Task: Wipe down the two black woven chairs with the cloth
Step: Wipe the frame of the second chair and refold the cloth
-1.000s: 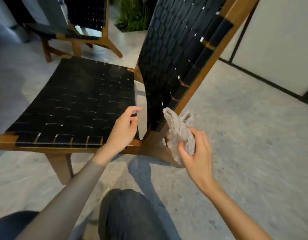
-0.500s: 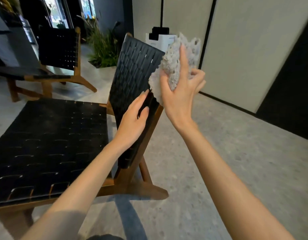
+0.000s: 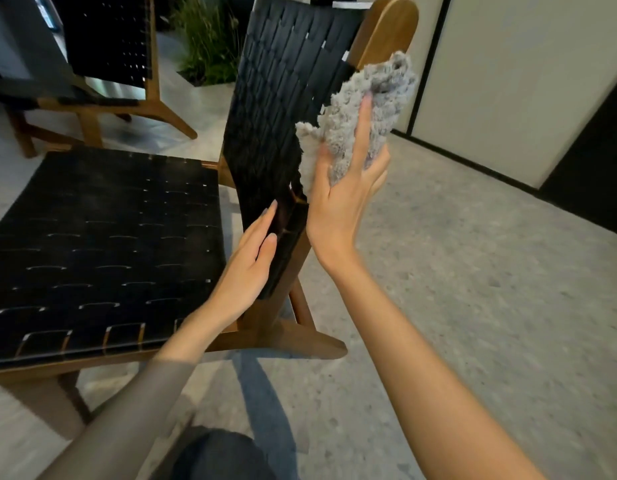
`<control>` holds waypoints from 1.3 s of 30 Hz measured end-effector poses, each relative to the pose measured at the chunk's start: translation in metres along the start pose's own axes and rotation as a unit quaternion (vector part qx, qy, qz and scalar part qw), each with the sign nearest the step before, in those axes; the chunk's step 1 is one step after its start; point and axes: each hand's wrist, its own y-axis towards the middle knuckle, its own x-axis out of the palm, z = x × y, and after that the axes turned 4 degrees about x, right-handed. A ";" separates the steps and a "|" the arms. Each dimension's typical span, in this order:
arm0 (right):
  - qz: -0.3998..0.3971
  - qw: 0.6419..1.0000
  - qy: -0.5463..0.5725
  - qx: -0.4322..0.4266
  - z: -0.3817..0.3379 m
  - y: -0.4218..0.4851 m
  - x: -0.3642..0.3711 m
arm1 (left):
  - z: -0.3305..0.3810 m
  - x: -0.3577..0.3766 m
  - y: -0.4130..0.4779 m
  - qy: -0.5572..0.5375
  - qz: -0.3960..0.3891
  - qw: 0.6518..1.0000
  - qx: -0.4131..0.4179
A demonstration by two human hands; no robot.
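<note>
While I look down at the near black woven chair [image 3: 182, 209] with its brown wooden frame, my right hand [image 3: 345, 202] is up high by its tall backrest [image 3: 282, 81]. That hand grips the fluffy grey cloth [image 3: 369, 109]. One finger lies straight over the cloth and my thumb is tucked into its near edge, so the cloth is bunched up in my hold. The cloth sits against the right edge of the backrest, just under the rounded top of the wooden side post [image 3: 383, 32]. A loose corner of it hangs over the black straps.

My left hand [image 3: 251, 268] is lower down. It holds nothing. Its fingers are straight and close together, and they rest flat on the side edge of the backrest, near where it meets the flat woven seat [image 3: 92, 244].

The chair stands on a speckled grey floor [image 3: 473, 306]. The second black woven chair [image 3: 106, 39] stands well apart, at the back on the left. A green leafy plant [image 3: 210, 39] grows beside it. Pale wall panels [image 3: 507, 64] with dark strips between them run along the right. My dark trouser knee [image 3: 224, 455] shows at the bottom.
</note>
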 end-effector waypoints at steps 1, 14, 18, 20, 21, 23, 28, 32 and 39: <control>-0.010 1.000 -0.003 0.007 0.007 -0.012 0.002 | -0.005 0.000 -0.003 -0.003 -0.002 1.000 -0.001; -0.144 0.976 -0.114 0.116 0.083 -0.157 0.025 | -0.093 -0.019 -0.056 0.138 0.002 0.989 -0.059; -0.236 0.936 -0.163 0.203 0.105 -0.200 0.031 | -0.118 -0.022 -0.074 0.236 -0.022 0.968 -0.083; -0.259 0.925 -0.197 0.195 0.118 -0.216 0.031 | -0.129 -0.022 -0.086 0.292 -0.033 0.952 -0.088; -0.273 0.920 -0.203 0.193 0.123 -0.221 0.031 | -0.134 -0.022 -0.092 0.315 -0.034 0.944 -0.091; -0.303 0.910 -0.199 0.201 0.131 -0.223 0.032 | -0.142 -0.021 -0.100 0.361 -0.041 0.928 -0.082; -0.283 0.916 -0.280 0.056 0.157 -0.225 0.021 | -0.147 -0.013 -0.104 0.443 -0.054 0.892 -0.067; -0.385 0.849 -0.358 0.047 0.197 -0.228 -0.003 | -0.148 -0.011 -0.103 0.459 -0.067 0.883 -0.068; -0.492 0.770 -0.397 0.090 0.208 -0.187 -0.040 | -0.141 -0.014 -0.101 0.476 -0.105 0.869 -0.085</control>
